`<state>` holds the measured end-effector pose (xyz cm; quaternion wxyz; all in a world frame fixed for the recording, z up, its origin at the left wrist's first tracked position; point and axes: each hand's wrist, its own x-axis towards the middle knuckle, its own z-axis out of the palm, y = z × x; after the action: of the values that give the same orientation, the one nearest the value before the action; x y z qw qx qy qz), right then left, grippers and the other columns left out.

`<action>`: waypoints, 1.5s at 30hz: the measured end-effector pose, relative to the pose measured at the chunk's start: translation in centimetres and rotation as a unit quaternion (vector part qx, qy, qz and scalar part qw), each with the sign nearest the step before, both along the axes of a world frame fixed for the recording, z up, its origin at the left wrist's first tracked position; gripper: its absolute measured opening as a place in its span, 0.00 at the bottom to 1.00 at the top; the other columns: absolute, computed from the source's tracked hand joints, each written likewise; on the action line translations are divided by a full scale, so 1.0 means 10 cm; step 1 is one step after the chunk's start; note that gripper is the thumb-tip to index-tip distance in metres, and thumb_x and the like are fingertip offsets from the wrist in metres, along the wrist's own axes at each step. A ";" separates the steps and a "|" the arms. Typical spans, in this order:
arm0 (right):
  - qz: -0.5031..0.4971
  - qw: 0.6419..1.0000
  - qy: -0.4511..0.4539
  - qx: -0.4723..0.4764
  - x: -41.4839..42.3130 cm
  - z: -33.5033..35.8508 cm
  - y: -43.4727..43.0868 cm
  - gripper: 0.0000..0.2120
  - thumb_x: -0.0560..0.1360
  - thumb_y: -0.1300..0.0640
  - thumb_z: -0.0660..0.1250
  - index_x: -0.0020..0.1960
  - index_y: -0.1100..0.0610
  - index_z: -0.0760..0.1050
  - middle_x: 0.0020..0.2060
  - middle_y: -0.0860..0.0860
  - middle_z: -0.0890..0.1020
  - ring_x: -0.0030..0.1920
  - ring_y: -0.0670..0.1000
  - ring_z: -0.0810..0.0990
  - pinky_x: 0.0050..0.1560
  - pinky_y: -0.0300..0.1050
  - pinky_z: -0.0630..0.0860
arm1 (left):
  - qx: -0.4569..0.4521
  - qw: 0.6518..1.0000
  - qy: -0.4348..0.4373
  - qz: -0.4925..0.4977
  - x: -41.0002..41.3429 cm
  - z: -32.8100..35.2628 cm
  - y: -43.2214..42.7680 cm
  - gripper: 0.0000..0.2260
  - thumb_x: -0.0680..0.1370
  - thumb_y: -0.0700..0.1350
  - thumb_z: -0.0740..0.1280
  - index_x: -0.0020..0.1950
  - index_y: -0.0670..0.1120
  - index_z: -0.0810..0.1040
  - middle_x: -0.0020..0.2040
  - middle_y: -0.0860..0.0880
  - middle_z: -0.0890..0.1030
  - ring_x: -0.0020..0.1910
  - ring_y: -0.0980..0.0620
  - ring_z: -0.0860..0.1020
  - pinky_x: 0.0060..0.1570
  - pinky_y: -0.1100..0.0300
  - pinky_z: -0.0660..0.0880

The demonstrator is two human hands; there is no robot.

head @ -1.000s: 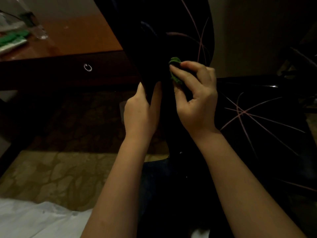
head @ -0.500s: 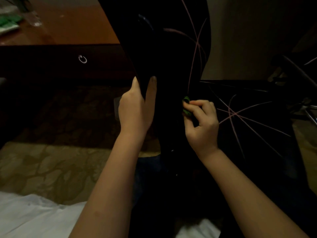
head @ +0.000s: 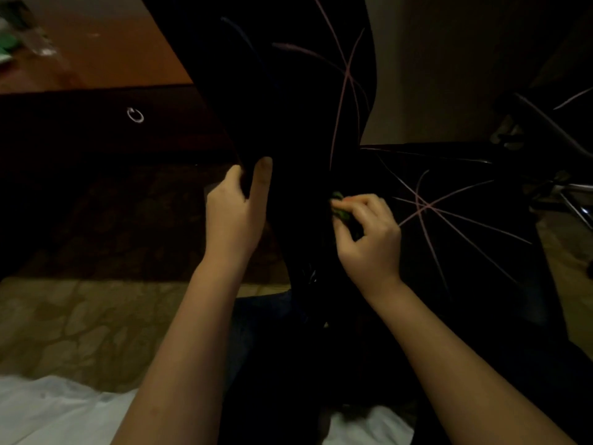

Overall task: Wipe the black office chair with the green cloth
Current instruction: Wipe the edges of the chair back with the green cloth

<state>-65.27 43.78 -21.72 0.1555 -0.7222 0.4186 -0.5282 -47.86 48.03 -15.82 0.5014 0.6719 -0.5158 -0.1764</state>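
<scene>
The black office chair point(head: 288, 91) fills the middle of the view, its backrest rising up and its seat spreading to the right, both marked with thin pink lines. My left hand point(head: 236, 213) grips the backrest's left edge, thumb on the front face. My right hand point(head: 369, 232) pinches a small bunched green cloth point(head: 340, 208) and presses it against the low part of the backrest, near where it meets the seat. Most of the cloth is hidden by my fingers.
A dark wooden desk point(head: 96, 69) with a ring-pull drawer point(head: 135, 115) stands at the back left. Patterned carpet point(head: 64, 322) lies below, white fabric point(head: 48, 412) at the bottom edge. Metal chair parts point(head: 571, 194) show at the far right.
My right hand has slid the green cloth down the backrest from near its middle to its base. My left hand kept its grip on the backrest's edge.
</scene>
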 end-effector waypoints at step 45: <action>-0.009 0.997 -0.073 -0.037 0.19 -0.02 -0.02 0.03 0.75 0.66 0.69 0.46 0.67 0.79 0.42 0.57 0.78 0.43 0.50 0.77 0.47 0.31 0.70 | -0.030 0.990 -0.122 0.055 0.02 -0.17 -0.05 0.30 0.74 0.71 0.44 0.30 0.47 0.65 0.25 0.50 0.67 0.25 0.56 0.68 0.24 0.66 0.63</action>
<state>-63.35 43.58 -21.93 0.1543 -0.6833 0.3931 -0.5957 -47.71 47.49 -17.53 0.4635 0.7002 -0.5408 -0.0492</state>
